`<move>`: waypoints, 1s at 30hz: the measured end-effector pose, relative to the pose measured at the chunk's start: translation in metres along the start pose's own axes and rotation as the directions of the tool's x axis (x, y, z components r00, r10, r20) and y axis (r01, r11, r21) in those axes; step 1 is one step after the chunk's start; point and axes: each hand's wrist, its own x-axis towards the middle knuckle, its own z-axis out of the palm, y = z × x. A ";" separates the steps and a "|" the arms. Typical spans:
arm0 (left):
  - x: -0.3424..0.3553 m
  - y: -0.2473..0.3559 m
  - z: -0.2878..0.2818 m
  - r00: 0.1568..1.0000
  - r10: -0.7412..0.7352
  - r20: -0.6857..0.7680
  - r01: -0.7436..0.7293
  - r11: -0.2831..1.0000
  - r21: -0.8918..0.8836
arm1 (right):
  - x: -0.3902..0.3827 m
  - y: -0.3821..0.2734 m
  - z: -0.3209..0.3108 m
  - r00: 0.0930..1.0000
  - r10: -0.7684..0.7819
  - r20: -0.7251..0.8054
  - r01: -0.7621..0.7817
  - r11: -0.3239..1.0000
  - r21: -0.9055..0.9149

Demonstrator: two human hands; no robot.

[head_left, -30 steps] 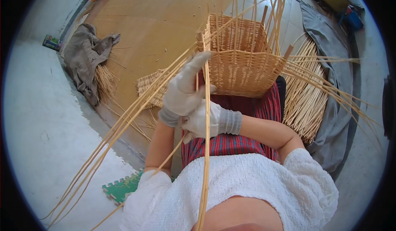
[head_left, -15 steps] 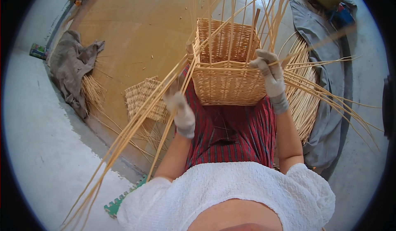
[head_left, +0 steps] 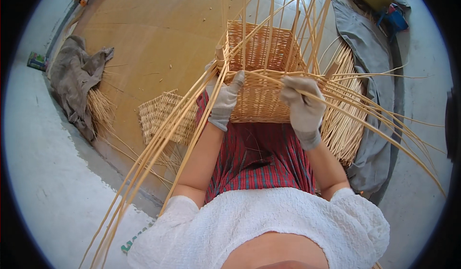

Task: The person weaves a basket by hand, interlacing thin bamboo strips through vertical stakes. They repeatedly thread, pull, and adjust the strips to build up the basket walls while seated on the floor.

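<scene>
A square wicker basket [head_left: 259, 98] rests at my lap, its open top turned up and tall thin stakes [head_left: 272, 26] rising from its rim. My left hand [head_left: 225, 98], in a pale work glove, grips the basket's near left corner, the thumb lying up against the rim and the other fingers mostly hidden. In my gloved right hand [head_left: 303, 103], the fingers are closed round a long wicker rod [head_left: 374, 127]. That rod runs from the near rim, through the hand, out to the lower right. Several more rods [head_left: 158, 149] stick out from the left corner.
On the left lies a flat woven panel [head_left: 165, 117], with a grey cloth [head_left: 74, 84] over a bundle of rods [head_left: 100, 106] beyond it. A larger rod bundle [head_left: 343, 129] lies on a grey cloth [head_left: 374, 139] at the right. A blue container [head_left: 396, 20] stands far right.
My left hand has moved up from beside the basket onto its corner. My right hand has shifted left and down from the right corner, bringing the held rod outward and down.
</scene>
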 end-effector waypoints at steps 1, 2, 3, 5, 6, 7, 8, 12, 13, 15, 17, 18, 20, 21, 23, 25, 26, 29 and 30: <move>-0.002 -0.001 -0.003 0.999 -0.037 -0.021 0.036 0.998 -0.052 | 0.003 -0.018 0.005 0.995 -0.022 0.095 0.036 0.989 -0.140; -0.004 0.003 -0.002 0.996 -0.084 -0.023 0.083 0.996 -0.039 | 0.030 -0.023 0.016 0.993 -0.067 0.100 0.077 0.992 -0.097; -0.002 0.009 0.000 0.993 -0.120 -0.022 0.119 0.993 -0.024 | 0.071 -0.019 0.033 0.988 -0.121 0.095 0.126 0.991 -0.050; -0.001 0.026 0.010 0.986 -0.156 -0.055 0.154 0.987 -0.038 | 0.119 -0.013 0.072 0.880 -0.470 0.070 0.460 0.804 -0.376; 0.001 0.025 0.016 0.985 -0.157 -0.070 0.149 0.983 -0.110 | 0.136 -0.014 0.088 0.827 -0.558 0.060 0.515 0.711 -0.478; 0.002 0.025 0.020 0.982 -0.165 -0.092 0.146 0.972 -0.185 | 0.143 -0.015 0.100 0.858 -0.514 -0.002 0.456 0.762 -0.460; 0.001 0.033 0.025 0.970 -0.239 -0.043 0.216 0.929 -0.299 | 0.146 -0.012 0.102 0.883 -0.465 -0.059 0.396 0.807 -0.438; 0.003 -0.005 -0.004 0.884 -0.460 0.088 0.467 0.879 -0.095 | 0.056 0.046 0.021 0.983 -0.166 0.081 0.156 0.981 0.115; 0.000 -0.001 0.000 0.904 -0.421 0.071 0.426 0.901 -0.078 | 0.021 0.061 0.006 0.995 -0.090 -0.048 0.099 0.966 0.240; -0.008 0.000 0.002 0.943 -0.319 0.098 0.333 0.920 -0.209 | -0.023 0.083 -0.018 0.978 0.096 -0.183 -0.014 0.915 0.403; -0.025 0.009 0.005 0.985 -0.172 -0.035 0.161 0.965 -0.206 | -0.030 0.077 -0.039 0.929 0.337 -0.153 -0.244 0.868 0.432; -0.047 0.023 0.016 0.988 -0.060 -0.143 0.040 0.990 -0.139 | -0.027 0.068 -0.049 0.879 0.454 -0.146 -0.363 0.836 0.411; -0.058 0.031 0.023 0.979 0.162 -0.123 -0.161 0.987 0.017 | -0.032 0.060 -0.055 0.855 0.471 -0.217 -0.351 0.833 0.427; -0.058 0.025 0.026 0.969 0.247 0.002 -0.247 0.965 0.085 | -0.036 0.062 -0.060 0.842 0.482 -0.243 -0.355 0.834 0.423; -0.042 0.074 0.060 0.988 0.065 0.141 -0.054 0.996 -0.077 | -0.047 0.082 -0.064 0.851 0.450 -0.270 -0.291 0.833 0.470; -0.008 0.088 0.066 0.928 -0.197 0.317 0.180 0.980 0.085 | -0.041 0.077 -0.056 0.885 0.414 -0.213 -0.279 0.838 0.468; 0.006 0.078 0.065 0.877 -0.289 0.384 0.252 0.957 0.144 | -0.018 0.074 -0.057 0.979 0.046 -0.197 -0.037 0.998 0.046; 0.004 0.058 0.074 0.871 -0.330 0.363 0.293 0.944 0.155 | 0.069 0.026 -0.022 0.945 -0.320 0.063 0.326 0.923 -0.205; 0.003 0.058 0.080 0.872 -0.320 0.370 0.291 0.947 0.132 | 0.098 0.005 -0.008 0.938 -0.330 0.107 0.347 0.896 -0.276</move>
